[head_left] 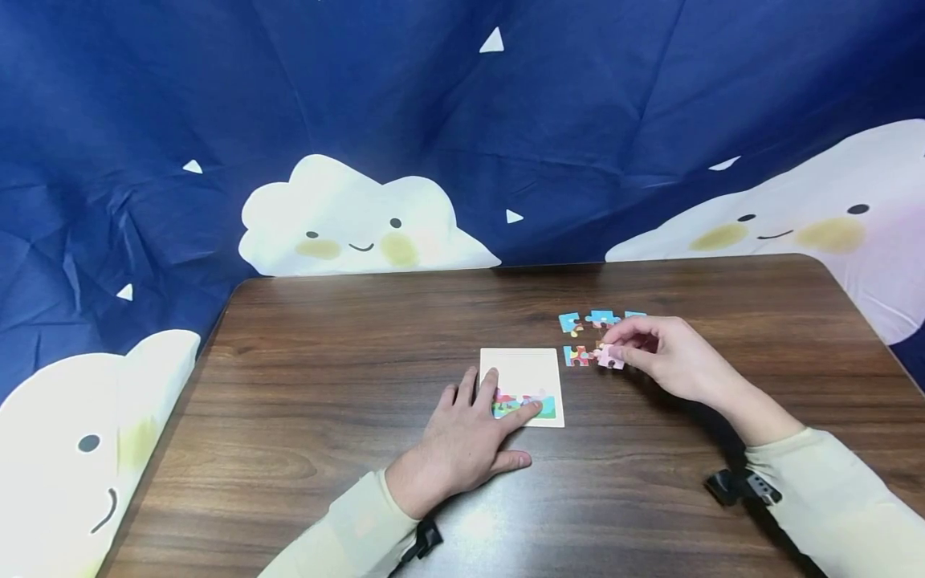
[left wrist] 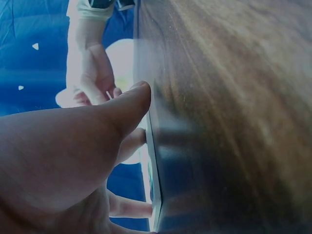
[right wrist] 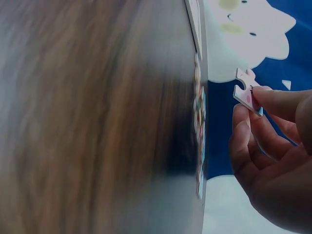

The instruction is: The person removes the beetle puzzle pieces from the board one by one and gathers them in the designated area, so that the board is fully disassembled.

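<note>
Right hand (right wrist: pixel 280 163) with tilted pink puzzle piece (right wrist: pixel 247 91), notch toward tabletop (right wrist: pixel 97 122).

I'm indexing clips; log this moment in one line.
left hand: touches white square board | right hand: pinches pink knobbed jigsaw piece above brown wood-grain table

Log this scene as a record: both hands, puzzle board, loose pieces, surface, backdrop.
left hand: fingers spread, resting on puzzle board
right hand: pinching pink jigsaw piece, raised off the table
puzzle board: cream, coloured strip along near side, partly covered by left fingers
loose jigsaw pieces: at least four, right of puzzle board; right hand may hide more
surface: brown wood-grain table
backdrop: blue cloth with smiling white clouds
</note>
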A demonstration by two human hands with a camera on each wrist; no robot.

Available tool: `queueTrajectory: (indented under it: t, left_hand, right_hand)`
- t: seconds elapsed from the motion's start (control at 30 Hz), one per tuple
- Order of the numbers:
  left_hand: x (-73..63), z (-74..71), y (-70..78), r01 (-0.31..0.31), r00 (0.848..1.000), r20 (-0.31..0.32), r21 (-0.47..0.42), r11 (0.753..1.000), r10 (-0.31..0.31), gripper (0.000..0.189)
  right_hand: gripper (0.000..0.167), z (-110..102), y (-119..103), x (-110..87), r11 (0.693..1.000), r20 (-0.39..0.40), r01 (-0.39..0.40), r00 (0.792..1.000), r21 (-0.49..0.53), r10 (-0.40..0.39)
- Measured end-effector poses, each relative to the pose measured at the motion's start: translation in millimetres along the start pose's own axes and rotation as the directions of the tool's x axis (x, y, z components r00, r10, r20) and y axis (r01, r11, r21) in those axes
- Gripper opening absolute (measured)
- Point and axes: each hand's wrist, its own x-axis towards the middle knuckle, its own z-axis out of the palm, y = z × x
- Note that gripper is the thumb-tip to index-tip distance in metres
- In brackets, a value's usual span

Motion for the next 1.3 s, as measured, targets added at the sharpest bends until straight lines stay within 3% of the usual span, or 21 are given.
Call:
queueTrajectory:
  t: [0.3,0.97,1.3]
  left_hand:
    - [0.0,-0.5,-0.1,0.001,1.000,0.004,0.000,1.000,-0.001,0.067]
    - [-1.4,-0.2,-0.2,0.000,1.000,-0.001,-0.006,1.000,0.000,0.068]
    - [-0.6,0.3,0.0,-0.005,1.000,-0.015,0.023,1.000,0.005,0.068]
  right_hand:
    - [0.007,-9,24,-3.1,0.999,-0.046,0.012,0.999,-0.049,-0.015]
    - [0.010,-16,44,7.1,0.975,0.013,-0.084,0.996,-0.208,0.089]
    - [0.008,-13,44,6.5,0.960,-0.013,-0.032,0.999,-0.278,0.029]
